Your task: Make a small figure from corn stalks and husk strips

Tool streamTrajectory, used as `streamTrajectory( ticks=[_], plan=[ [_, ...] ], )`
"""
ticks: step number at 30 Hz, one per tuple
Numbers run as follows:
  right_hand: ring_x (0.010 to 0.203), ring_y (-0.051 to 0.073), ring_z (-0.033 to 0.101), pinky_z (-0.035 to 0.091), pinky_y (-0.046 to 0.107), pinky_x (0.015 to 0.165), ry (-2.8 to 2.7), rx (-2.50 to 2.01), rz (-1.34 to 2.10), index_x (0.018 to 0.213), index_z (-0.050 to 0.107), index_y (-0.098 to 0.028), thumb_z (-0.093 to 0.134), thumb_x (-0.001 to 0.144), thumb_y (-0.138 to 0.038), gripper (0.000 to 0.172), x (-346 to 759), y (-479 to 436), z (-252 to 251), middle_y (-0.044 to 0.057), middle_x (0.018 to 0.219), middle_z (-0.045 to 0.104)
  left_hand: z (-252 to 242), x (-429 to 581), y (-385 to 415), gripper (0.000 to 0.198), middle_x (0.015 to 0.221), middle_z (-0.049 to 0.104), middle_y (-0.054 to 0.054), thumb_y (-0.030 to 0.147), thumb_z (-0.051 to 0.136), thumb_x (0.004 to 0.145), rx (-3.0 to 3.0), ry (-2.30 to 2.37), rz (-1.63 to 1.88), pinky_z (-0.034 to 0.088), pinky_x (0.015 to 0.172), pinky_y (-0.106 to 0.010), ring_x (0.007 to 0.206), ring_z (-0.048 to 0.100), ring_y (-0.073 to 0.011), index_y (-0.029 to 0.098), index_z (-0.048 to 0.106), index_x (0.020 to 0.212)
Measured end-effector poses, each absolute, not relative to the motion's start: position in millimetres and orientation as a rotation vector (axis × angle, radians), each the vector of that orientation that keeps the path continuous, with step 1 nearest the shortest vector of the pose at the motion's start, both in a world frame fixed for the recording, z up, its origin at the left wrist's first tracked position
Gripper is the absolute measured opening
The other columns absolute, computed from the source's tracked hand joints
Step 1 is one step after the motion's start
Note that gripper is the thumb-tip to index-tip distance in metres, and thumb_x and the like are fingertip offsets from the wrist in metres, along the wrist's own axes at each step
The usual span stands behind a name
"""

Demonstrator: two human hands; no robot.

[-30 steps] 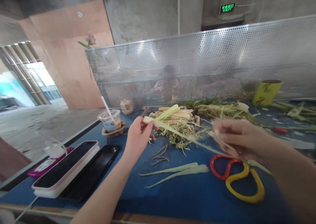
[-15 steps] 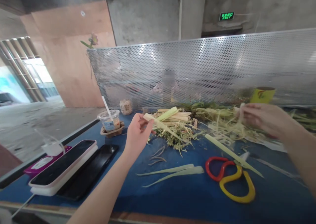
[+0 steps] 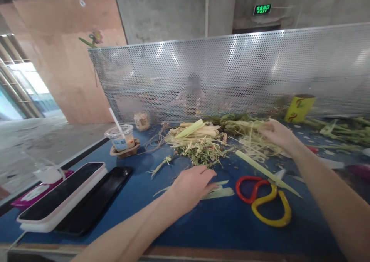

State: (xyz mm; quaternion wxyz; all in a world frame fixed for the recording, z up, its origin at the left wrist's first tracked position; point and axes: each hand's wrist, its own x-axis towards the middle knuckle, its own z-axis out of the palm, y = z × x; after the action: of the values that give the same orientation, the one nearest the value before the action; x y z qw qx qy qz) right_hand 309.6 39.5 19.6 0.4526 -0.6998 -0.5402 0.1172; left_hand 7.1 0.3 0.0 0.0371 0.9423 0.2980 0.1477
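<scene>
My left hand (image 3: pixel 193 185) is low over the blue table, fingers bent down onto several pale green leaf strips (image 3: pixel 221 193), thumb and forefinger apart. Its fingertips are partly hidden. Farther right, my right hand (image 3: pixel 279 135) reaches into a loose heap of shredded pale strips (image 3: pixel 254 146), its fingers drawn together. What they hold, if anything, is hard to make out. A longer green leaf strip (image 3: pixel 264 172) lies between the hands, across the blades of scissors (image 3: pixel 270 188) with one red and one yellow handle. Behind my left hand sits a bundle of dried husks (image 3: pixel 199 131) above crumbled plant bits (image 3: pixel 202 152).
To the left lie a phone in a pale case (image 3: pixel 62 192), a black phone (image 3: pixel 95 200) and a drink cup (image 3: pixel 120 136) in a cardboard holder. Twine trails behind it. A yellow tube (image 3: pixel 299 108) stands before a perforated metal screen (image 3: pixel 231 73), a person behind it.
My left hand has come down and right from the husk bundle, where it held a leaf strip, to the strips on the table. My right hand has moved left into the heap.
</scene>
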Motion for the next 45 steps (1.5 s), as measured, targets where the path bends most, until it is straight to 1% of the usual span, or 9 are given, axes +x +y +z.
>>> streamTrajectory(
  ticks=[6, 10, 16, 20, 23, 28, 32, 37, 45],
  plan=[
    [0.041, 0.016, 0.051, 0.035, 0.028, 0.042, -1.812, -2.168, 0.549, 0.043, 0.057, -0.016, 0.069, 0.052, -0.018, 0.015, 302.8, 24.4, 12.8, 0.004, 0.043, 0.055, -3.9, 8.7, -1.5, 0.033, 0.089, 0.063, -0.008, 0.041, 0.04, 0.084, 2.859, 0.915, 0.562, 0.045, 0.079, -0.034, 0.089, 0.056, -0.0209, 0.015, 0.061, 0.089],
    [0.062, 0.022, 0.056, 0.035, 0.028, 0.051, -1.958, -2.193, 0.308, 0.049, 0.055, -0.018, 0.066, 0.054, -0.019, 0.011, 289.0, 29.3, 11.2, 0.006, 0.056, 0.059, -3.1, 8.8, -0.8, 0.032, 0.086, 0.063, -0.008, 0.038, 0.039, 0.085, 2.891, 0.913, 0.569, 0.045, 0.077, -0.033, 0.085, 0.056, -0.0197, 0.015, 0.061, 0.087],
    [0.055, 0.02, 0.055, 0.033, 0.026, 0.048, -2.055, -2.192, 0.185, 0.047, 0.046, -0.019, 0.057, 0.054, -0.011, 0.016, 270.1, 30.4, 8.6, 0.004, 0.051, 0.055, -11.0, 9.0, 2.8, 0.03, 0.077, 0.062, -0.006, 0.033, 0.038, 0.086, 2.93, 0.85, 0.608, 0.045, 0.074, -0.03, 0.078, 0.056, -0.0168, 0.015, 0.062, 0.079],
    [0.065, 0.018, 0.057, 0.038, 0.026, 0.056, -2.045, -2.085, 0.118, 0.065, 0.05, -0.019, 0.05, 0.066, -0.016, 0.003, 268.2, 27.3, 15.6, 0.005, 0.07, 0.061, -8.1, 7.2, 1.4, 0.027, 0.074, 0.063, -0.006, 0.029, 0.041, 0.085, 2.796, 0.831, 0.744, 0.044, 0.072, -0.029, 0.076, 0.056, -0.0161, 0.015, 0.062, 0.074],
    [0.067, 0.015, 0.056, 0.041, 0.023, 0.06, -2.093, -1.877, 0.119, 0.078, 0.047, -0.02, 0.047, 0.073, -0.026, 0.008, 251.8, 19.4, 25.8, 0.002, 0.073, 0.058, -1.9, 7.0, -2.2, 0.021, 0.077, 0.064, -0.004, 0.031, 0.048, 0.081, 2.469, 0.912, 0.876, 0.045, 0.065, -0.025, 0.071, 0.056, -0.014, 0.016, 0.061, 0.077],
    [0.052, 0.011, 0.046, 0.037, 0.022, 0.052, -2.148, -1.318, 0.004, 0.09, 0.045, -0.02, 0.045, 0.072, -0.015, 0.018, 188.0, -3.9, 30.4, -0.004, 0.061, 0.046, 3.3, 8.3, -0.6, 0.029, 0.079, 0.064, -0.006, 0.039, 0.056, 0.074, 1.853, 0.935, 1.098, 0.046, 0.057, -0.023, 0.07, 0.059, -0.0143, 0.014, 0.056, 0.089],
    [0.06, 0.012, 0.046, 0.036, 0.022, 0.053, -2.222, -1.153, -0.029, 0.089, 0.047, -0.02, 0.043, 0.077, -0.012, 0.015, 151.3, -16.4, 23.2, 0.0, 0.069, 0.048, 4.1, 5.9, 6.3, 0.027, 0.067, 0.061, -0.003, 0.038, 0.056, 0.074, 1.654, 0.9, 1.167, 0.044, 0.05, -0.022, 0.054, 0.053, -0.0107, 0.012, 0.057, 0.078],
    [0.056, 0.012, 0.044, 0.037, 0.023, 0.052, -2.102, -1.18, 0.181, 0.098, 0.046, -0.022, 0.05, 0.079, -0.028, 0.02, 153.7, -13.7, 13.4, -0.003, 0.064, 0.044, 5.4, 2.2, 8.6, 0.023, 0.063, 0.055, 0.0, 0.034, 0.056, 0.074, 1.632, 0.817, 1.091, 0.043, 0.051, -0.022, 0.052, 0.049, -0.0088, 0.011, 0.058, 0.076],
    [0.061, 0.013, 0.052, 0.04, 0.024, 0.054, -2.017, -1.116, 0.76, 0.081, 0.045, -0.022, 0.04, 0.086, -0.035, 0.014, 170.0, -15.3, 17.8, -0.001, 0.07, 0.055, 6.2, 5.1, 1.6, 0.051, 0.076, 0.055, -0.002, 0.03, 0.059, 0.073, 1.471, 0.517, 0.976, 0.043, 0.051, -0.021, 0.066, 0.052, -0.0113, 0.015, 0.038, 0.118]
  ],
)
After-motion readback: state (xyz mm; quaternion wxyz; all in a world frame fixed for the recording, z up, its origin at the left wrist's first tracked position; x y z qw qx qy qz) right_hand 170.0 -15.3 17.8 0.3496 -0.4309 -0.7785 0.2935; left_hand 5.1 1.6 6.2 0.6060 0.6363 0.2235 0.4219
